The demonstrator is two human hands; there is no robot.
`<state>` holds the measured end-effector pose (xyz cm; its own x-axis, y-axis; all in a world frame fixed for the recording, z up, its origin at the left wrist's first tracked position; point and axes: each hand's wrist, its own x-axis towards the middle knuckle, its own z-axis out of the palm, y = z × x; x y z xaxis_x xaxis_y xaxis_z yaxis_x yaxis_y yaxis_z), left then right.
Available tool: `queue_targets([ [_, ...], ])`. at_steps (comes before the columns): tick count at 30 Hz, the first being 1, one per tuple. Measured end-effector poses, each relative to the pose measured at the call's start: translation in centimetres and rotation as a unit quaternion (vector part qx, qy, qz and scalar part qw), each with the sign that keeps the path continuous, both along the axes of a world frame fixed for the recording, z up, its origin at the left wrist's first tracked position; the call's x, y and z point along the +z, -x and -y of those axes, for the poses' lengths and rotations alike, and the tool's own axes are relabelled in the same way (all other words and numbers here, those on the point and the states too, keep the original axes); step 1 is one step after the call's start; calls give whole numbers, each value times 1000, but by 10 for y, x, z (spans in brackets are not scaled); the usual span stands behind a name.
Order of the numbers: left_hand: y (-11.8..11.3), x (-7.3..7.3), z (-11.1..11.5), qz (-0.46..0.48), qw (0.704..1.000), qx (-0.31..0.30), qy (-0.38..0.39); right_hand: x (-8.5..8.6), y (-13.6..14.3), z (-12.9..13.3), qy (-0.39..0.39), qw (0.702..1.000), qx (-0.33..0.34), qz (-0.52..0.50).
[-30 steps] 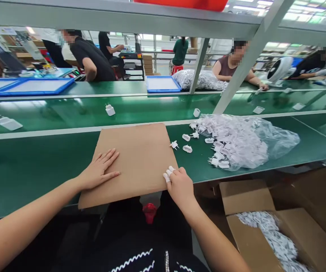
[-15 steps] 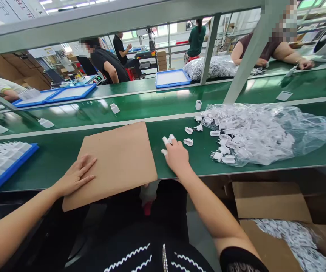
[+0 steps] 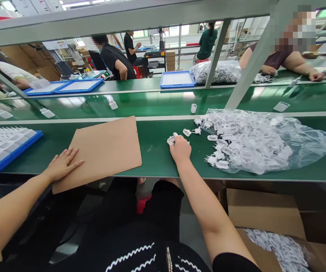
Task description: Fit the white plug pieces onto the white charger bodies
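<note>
My left hand (image 3: 64,164) lies flat, fingers spread, on the near left part of a brown cardboard sheet (image 3: 108,149), which overhangs the bench's front edge. To the right of the sheet, my right hand (image 3: 181,148) is curled low over the green surface, white covers on its fingertips. It closes over a white plug piece, mostly hidden by the fingers; a small white bit shows beside the hand. Just beyond it lie loose two-pin plug pieces (image 3: 187,132). A clear plastic bag (image 3: 307,139) spills a heap of white plug pieces (image 3: 253,143) to the right.
At left stands a blue-edged tray (image 3: 15,155) with rows of white parts. White adapter housings (image 3: 112,103) are spread along the green belt (image 3: 151,102) behind a pale rail. Below right is an open carton (image 3: 264,207) of white parts. Several people sit across the line.
My right hand has curled down over a loose plug piece that lay in view beside it. The cardboard sheet and my left hand have shifted left and slightly up in the view, which has also moved.
</note>
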<state>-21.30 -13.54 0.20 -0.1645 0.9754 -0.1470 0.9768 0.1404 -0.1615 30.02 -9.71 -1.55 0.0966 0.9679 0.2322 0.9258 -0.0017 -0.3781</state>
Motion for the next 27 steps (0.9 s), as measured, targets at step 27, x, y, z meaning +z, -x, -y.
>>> queue_targets([
  [27, -69, -7, -37, 117, 985, -124, -10, -7, 3, -4, -76, 992, -81, -67],
])
